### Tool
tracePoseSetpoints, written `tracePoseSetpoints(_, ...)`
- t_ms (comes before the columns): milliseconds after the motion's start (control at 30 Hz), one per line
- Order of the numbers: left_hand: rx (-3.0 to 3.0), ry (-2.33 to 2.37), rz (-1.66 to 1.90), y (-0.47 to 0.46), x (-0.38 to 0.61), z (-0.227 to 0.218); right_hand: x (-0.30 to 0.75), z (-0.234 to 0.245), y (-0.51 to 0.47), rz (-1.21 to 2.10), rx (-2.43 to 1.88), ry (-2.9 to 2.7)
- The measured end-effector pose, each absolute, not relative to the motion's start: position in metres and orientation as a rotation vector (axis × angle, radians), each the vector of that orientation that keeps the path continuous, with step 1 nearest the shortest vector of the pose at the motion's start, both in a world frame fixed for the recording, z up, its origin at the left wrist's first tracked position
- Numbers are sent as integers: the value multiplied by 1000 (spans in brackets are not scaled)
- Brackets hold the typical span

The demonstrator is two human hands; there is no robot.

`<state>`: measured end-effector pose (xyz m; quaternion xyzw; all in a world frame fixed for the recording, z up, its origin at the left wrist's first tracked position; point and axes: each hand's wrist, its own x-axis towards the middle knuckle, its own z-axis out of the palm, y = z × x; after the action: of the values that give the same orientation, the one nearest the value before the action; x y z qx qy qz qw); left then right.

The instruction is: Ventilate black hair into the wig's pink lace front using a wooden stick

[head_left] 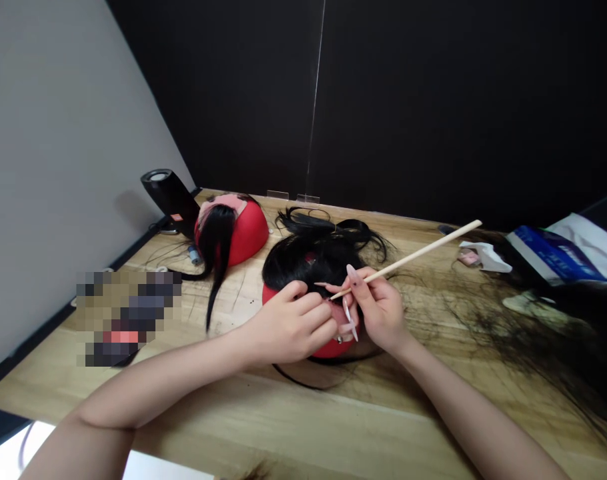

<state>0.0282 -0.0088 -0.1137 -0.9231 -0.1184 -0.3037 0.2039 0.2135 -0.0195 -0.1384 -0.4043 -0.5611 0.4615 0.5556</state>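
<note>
Bare forearms (173,381) are stretched in from the lower left and lower right over the wooden table (263,427). A pale wooden stick (423,255) is pinched between thumb and fingers of the right hand (381,310). Its long axis is slanted: the blunt end is directed far and right, the thin tip near and left, at the near edge of black hair (323,257) on a red dome (328,351). Beside the tip, the fingers of the left hand (296,327) are curled; whether anything is held there cannot be told.
</note>
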Motion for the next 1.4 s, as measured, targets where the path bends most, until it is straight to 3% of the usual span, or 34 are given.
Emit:
tracePoseSetpoints(300, -2489, -424, -723, -8, 32, -107, 211, -131, -18, 950, -970, -1329)
tracePoseSetpoints(1400, -2489, -609, -464, -14, 43, -103, 211, -123, -11, 1141, -991, -1173)
